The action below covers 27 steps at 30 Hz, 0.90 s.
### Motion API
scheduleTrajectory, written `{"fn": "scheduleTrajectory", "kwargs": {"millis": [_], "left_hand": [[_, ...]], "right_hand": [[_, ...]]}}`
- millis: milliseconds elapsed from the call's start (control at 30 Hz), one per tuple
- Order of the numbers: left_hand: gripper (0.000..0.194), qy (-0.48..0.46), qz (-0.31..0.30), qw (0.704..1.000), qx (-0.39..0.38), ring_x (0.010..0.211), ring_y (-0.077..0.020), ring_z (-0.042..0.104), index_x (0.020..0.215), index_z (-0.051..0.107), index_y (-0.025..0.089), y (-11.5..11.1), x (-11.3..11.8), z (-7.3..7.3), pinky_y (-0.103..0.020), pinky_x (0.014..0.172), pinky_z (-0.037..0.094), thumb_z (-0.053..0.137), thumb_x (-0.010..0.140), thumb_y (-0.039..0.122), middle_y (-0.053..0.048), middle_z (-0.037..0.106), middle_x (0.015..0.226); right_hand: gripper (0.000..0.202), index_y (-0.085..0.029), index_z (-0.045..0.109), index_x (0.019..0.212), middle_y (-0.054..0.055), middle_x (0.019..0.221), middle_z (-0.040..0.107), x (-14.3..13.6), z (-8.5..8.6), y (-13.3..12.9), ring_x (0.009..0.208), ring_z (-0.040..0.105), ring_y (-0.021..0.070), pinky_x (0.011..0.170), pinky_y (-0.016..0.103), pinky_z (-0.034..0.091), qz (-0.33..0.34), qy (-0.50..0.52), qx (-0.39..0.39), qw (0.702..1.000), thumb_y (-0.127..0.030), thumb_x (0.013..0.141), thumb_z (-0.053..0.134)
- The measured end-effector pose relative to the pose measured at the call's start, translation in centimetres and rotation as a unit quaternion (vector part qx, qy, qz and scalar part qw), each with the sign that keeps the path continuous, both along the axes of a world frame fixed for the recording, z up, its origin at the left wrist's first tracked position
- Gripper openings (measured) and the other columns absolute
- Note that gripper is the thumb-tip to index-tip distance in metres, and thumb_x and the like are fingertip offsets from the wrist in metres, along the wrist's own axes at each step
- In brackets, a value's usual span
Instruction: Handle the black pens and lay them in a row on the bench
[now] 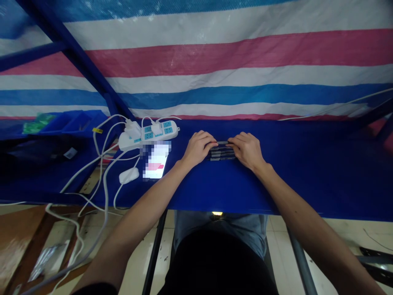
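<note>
Between my two hands lies a slim dark pen [222, 142], running sideways, with its ends at my fingertips. My left hand [200, 146] pinches its left end between thumb and fingers. At the right end, my right hand [246, 149] closes on it in the same way. Just in front of this pen, nearer to me, several similar black pens [221, 155] with greyish grips lie side by side on the blue tabletop [215, 184]. My fingers partly cover the pens' ends.
Left of my hands lies a lit phone [157, 162], partly pixelated. Behind it is a white power strip [147, 135] with plugs and trailing cables. A small white device [129, 175] sits nearby. Blue bins [73, 122] stand farther left. A striped tarp [233, 53] hangs behind the table.
</note>
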<state>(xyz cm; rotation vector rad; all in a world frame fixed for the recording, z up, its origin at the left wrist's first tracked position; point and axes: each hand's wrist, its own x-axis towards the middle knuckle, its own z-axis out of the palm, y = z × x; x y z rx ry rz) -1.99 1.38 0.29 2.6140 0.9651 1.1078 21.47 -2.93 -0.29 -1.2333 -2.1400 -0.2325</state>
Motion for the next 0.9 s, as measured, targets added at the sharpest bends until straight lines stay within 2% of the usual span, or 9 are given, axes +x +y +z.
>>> {"fn": "scheduleTrajectory", "kwargs": {"millis": [167, 300, 700, 800, 900], "left_hand": [[0.024, 0.003, 0.015, 1.0, -0.004, 0.097, -0.0213, 0.065, 0.098, 0.074, 0.022, -0.08, -0.1, -0.08, -0.043, 0.094, 0.047, 0.06, 0.103, 0.041, -0.004, 0.074, 0.101], [0.022, -0.012, 0.02, 0.999, -0.022, 0.098, -0.0206, 0.065, 0.1, 0.073, 0.022, 0.15, -0.16, -0.29, -0.042, 0.094, 0.049, 0.061, 0.102, 0.041, -0.004, 0.074, 0.102], [0.018, -0.012, 0.018, 1.0, -0.013, 0.094, -0.0206, 0.065, 0.093, 0.075, 0.022, 0.42, -0.24, -0.54, -0.042, 0.089, 0.048, 0.064, 0.101, 0.035, -0.003, 0.075, 0.097], [0.017, -0.02, 0.022, 0.999, -0.019, 0.094, -0.0204, 0.066, 0.095, 0.074, 0.023, 0.28, -0.13, -0.31, -0.042, 0.09, 0.048, 0.065, 0.101, 0.036, -0.003, 0.075, 0.098], [0.018, -0.047, 0.035, 0.998, -0.024, 0.096, -0.0206, 0.066, 0.095, 0.073, 0.022, 0.3, -0.02, -0.11, -0.042, 0.092, 0.049, 0.063, 0.102, 0.036, -0.004, 0.075, 0.099]], "right_hand": [[0.026, -0.022, 0.076, 0.107, 0.008, 0.091, 0.076, 0.15, 0.13, 0.1, 0.083, 0.06, 0.0247, 0.075, 0.039, 0.04, 0.01, 0.024, -0.012, 1.0, -0.036, 0.103, 0.055], [0.028, -0.02, 0.073, 0.114, 0.009, 0.094, 0.076, 0.17, 0.34, 0.08, 0.087, 0.061, 0.0253, 0.078, 0.04, 0.042, 0.028, 0.031, -0.025, 0.999, -0.036, 0.105, 0.051], [0.027, -0.017, 0.072, 0.098, 0.008, 0.086, 0.075, -0.38, -0.08, 0.21, 0.08, 0.06, 0.0228, 0.074, 0.037, 0.034, -0.002, -0.027, -0.027, 0.999, -0.024, 0.106, 0.047], [0.03, -0.019, 0.073, 0.101, 0.008, 0.088, 0.075, -0.09, 0.13, 0.08, 0.081, 0.061, 0.0233, 0.074, 0.038, 0.037, 0.001, -0.007, -0.03, 1.0, -0.031, 0.107, 0.047], [0.029, -0.022, 0.075, 0.106, 0.007, 0.088, 0.075, 0.38, 0.31, 0.1, 0.08, 0.062, 0.0236, 0.076, 0.039, 0.042, -0.006, 0.096, -0.044, 0.994, -0.046, 0.102, 0.058]]}}
